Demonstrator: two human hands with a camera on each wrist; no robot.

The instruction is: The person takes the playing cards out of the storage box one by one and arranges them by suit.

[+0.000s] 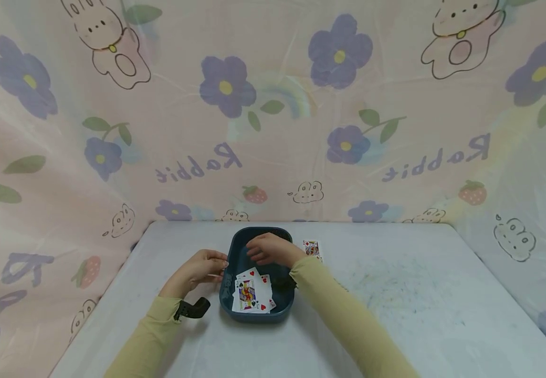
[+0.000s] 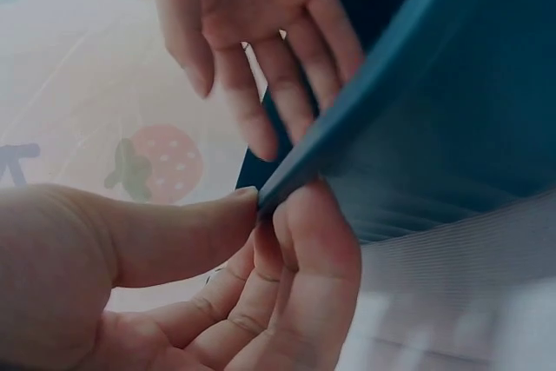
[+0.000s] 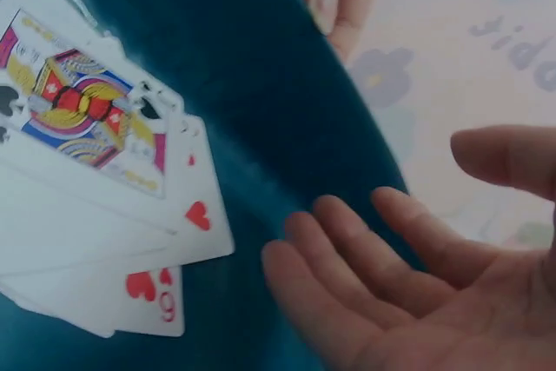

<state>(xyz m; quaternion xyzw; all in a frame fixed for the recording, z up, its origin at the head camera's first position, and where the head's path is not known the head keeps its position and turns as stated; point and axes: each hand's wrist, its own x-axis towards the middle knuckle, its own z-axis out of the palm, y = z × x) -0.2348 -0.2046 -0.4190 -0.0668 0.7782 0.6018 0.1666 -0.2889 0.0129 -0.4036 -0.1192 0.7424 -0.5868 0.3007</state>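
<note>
A dark blue-green plastic basin (image 1: 257, 317) stands on the white table, with a loose pile of playing cards (image 1: 253, 293) inside at its near end. A spade face card (image 3: 82, 102) lies on top, and heart cards stick out beneath it. My left hand (image 1: 203, 270) pinches the basin's left rim between thumb and fingers, seen closely at the rim (image 2: 347, 102) in the left wrist view. Over the far part of the basin hovers my right hand (image 1: 273, 249), fingers spread and slightly bent, holding nothing. In the right wrist view its fingertips (image 3: 326, 210) are beside the cards.
Another face card (image 1: 312, 249) lies on the table just right of the basin, partly hidden by the right forearm. Dark smudges (image 1: 396, 283) mark the tabletop on the right. A printed curtain (image 1: 273, 131) hangs behind the table and along both sides.
</note>
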